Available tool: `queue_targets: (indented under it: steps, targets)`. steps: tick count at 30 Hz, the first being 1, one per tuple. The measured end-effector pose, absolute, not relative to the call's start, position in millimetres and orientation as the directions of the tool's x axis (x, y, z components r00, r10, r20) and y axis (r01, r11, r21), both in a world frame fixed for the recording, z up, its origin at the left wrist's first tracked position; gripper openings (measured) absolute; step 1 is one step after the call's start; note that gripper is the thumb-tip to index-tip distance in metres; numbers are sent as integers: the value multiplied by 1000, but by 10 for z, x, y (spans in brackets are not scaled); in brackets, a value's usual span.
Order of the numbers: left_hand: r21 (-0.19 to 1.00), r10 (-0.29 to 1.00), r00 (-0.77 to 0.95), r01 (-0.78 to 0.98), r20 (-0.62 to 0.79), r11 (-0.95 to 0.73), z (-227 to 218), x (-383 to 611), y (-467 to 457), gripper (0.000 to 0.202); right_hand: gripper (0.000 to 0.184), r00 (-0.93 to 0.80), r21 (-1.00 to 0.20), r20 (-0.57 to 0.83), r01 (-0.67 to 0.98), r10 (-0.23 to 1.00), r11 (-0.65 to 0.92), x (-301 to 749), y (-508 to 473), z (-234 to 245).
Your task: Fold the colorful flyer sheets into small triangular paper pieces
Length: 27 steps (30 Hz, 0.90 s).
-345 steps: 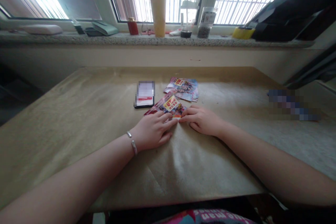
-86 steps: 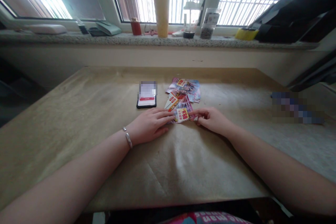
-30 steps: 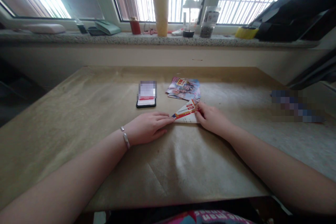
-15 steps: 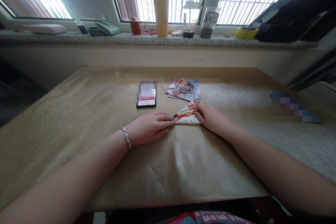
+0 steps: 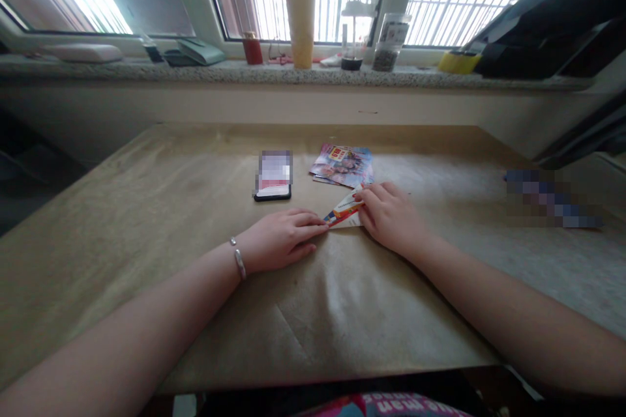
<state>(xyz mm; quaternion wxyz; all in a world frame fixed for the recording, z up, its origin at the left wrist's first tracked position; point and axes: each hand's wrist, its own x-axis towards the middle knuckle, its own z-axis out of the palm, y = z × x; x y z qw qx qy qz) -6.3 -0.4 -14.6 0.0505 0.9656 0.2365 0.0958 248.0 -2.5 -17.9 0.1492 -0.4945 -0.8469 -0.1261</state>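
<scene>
Paper, folded, under two hands

Head view: one folded sheet [image 5: 345, 214] lies at mid-frame on one table [image 5: 372, 313], with one phone [image 5: 274, 176] and one stack of leaflets [image 5: 342, 166], at least two deep, towards the upper centre. Since half a second ago, the right hand [image 5: 394, 218] has spread over more of the sheet's right end. Its fingers rest bent on the paper; whether they pinch it, I cannot tell. The left hand [image 5: 286, 238] lies flat, fingers slightly apart, tips touching the sheet's left point.

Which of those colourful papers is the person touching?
The folded paper between the left hand and right hand, both on it; the stacked papers lie flat beyond.
</scene>
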Motion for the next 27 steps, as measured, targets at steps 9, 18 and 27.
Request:
queue_targets:
  steps: [9, 18, 27]
  targets:
    - [116, 479, 861, 465, 168, -877, -148, -35, -6, 38, 28, -675, 107, 321, 723, 664, 683, 2297, -82, -196]
    - [77, 460, 866, 454, 199, -888, -202, 6, 32, 36, 20, -536, -95, 298, 807, 790, 583, 2297, 36, -293]
    - [-25, 418, 881, 433, 220, -901, -224, 7, 53, 34, 17, -452, -228, 291, 823, 843, 520, 2345, 143, -379]
